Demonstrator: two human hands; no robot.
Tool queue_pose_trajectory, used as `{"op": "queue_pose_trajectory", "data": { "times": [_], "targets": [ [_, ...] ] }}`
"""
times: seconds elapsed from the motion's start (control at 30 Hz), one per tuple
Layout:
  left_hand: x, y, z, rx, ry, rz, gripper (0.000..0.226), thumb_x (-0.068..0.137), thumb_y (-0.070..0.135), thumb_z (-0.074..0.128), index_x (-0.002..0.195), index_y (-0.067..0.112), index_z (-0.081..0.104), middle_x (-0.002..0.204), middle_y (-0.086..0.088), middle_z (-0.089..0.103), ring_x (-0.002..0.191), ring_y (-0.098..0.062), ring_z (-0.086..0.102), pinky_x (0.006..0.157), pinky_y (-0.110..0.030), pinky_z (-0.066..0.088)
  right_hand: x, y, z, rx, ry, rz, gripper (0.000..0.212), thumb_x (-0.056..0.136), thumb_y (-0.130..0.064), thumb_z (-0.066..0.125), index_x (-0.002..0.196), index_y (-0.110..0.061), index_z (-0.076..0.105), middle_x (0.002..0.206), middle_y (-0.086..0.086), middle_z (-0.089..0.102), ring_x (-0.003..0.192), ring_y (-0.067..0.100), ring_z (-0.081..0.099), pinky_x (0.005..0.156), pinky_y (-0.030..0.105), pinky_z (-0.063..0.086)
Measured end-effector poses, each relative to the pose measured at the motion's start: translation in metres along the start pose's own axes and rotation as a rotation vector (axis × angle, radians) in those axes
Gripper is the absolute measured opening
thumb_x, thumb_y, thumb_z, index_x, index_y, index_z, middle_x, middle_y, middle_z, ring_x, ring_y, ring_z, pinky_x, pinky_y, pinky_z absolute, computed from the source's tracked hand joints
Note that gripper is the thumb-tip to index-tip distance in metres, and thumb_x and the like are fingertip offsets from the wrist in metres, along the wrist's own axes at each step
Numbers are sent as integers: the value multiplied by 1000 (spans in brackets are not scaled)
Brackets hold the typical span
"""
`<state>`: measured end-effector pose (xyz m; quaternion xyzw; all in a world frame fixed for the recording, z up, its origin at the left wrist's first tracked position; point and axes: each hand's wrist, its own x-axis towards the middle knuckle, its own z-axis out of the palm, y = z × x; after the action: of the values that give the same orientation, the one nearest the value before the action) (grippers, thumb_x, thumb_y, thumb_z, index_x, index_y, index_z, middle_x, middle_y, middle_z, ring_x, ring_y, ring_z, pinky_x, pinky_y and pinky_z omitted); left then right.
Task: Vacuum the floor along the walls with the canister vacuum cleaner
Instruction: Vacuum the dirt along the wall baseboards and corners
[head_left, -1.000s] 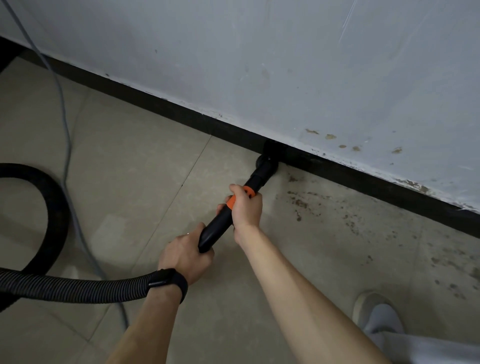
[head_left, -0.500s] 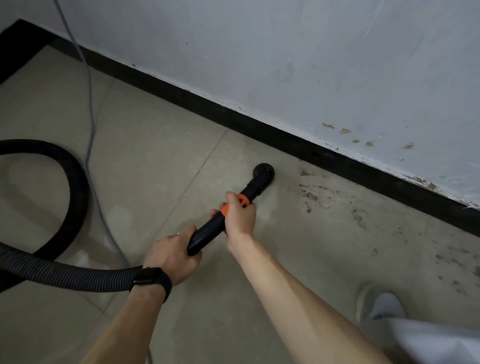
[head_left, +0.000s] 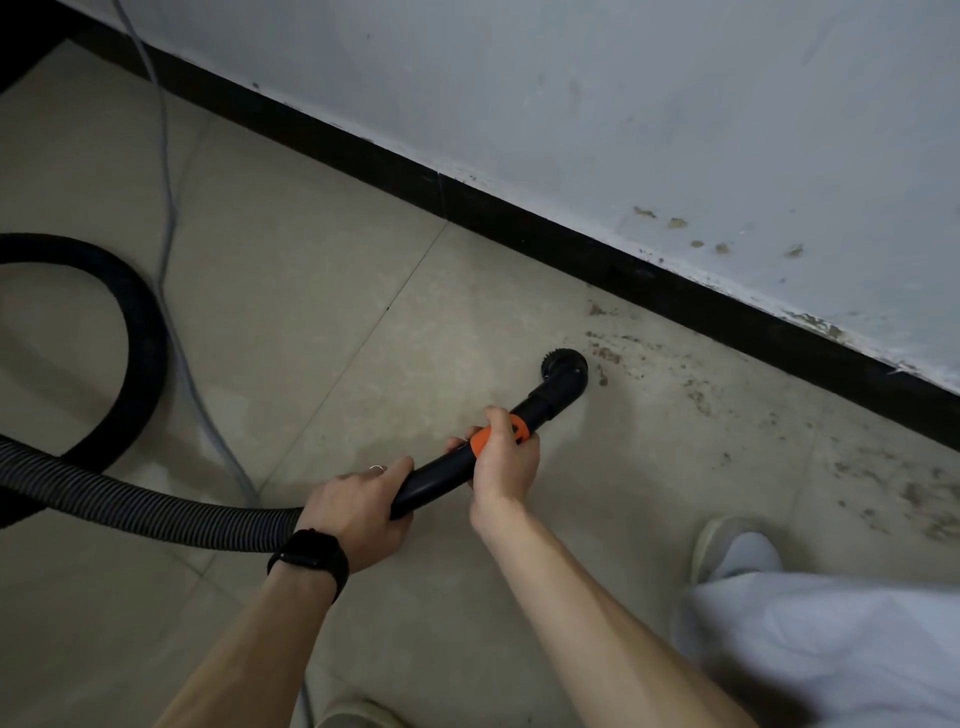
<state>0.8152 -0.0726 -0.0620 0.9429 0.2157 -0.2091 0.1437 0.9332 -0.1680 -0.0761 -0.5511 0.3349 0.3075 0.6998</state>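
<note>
A black vacuum wand (head_left: 441, 475) with an orange collar (head_left: 496, 434) ends in a round brush nozzle (head_left: 565, 370) on the beige tile floor (head_left: 322, 291), a short way off the black baseboard (head_left: 519, 221). My right hand (head_left: 504, 462) grips the wand at the orange collar. My left hand (head_left: 358, 512), with a black watch on the wrist, grips the wand's rear end where the ribbed black hose (head_left: 130, 512) joins. Brown dirt specks (head_left: 696, 395) lie on the floor just right of the nozzle, along the baseboard. The canister itself is out of view.
The hose loops across the floor at left (head_left: 140, 338), and a grey power cord (head_left: 169, 218) runs from the wall toward me. The pale wall (head_left: 623, 104) has chipped, stained paint near its base. My shoe (head_left: 727, 545) and light trouser leg stand at lower right.
The nozzle has been pulled back from the baseboard onto open floor, toward me. Both hands keep the same grip, and the view has shifted right along the wall.
</note>
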Motion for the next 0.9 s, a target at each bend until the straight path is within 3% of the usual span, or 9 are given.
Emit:
{"op": "queue_pose_trajectory", "data": {
  "times": [0.27,0.53,0.67,0.9],
  "targets": [
    [14,5,-2,-58,17,-46,24,86,37,54,105,30,41,89,4,63,82,-30,64,64,-34,48,13,-10,9,-2,-22,-14,24,93,-16,66,111,-11,52,70,7,57,57,30,62,62,36,58],
    [30,14,-7,-36,19,-45,23,87,35,55,107,28,43,83,6,57,81,-28,64,60,-30,36,27,-20,12,6,-14,-28,25,94,-16,66,114,-10,53,69,6,58,52,26,62,61,36,57],
    [43,18,-8,-69,16,-22,23,85,34,55,103,29,40,79,8,50,81,-30,64,61,-31,41,36,-30,12,7,3,-54,25,94,-17,66,114,-9,53,68,6,59,52,26,63,61,36,57],
    [60,33,-11,-75,21,-16,25,85,31,55,107,26,43,86,3,59,82,-32,63,61,-32,43,52,-44,11,4,-4,-89,29,93,-17,67,116,-6,53,63,3,59,51,27,63,64,41,59]
  ]
}}
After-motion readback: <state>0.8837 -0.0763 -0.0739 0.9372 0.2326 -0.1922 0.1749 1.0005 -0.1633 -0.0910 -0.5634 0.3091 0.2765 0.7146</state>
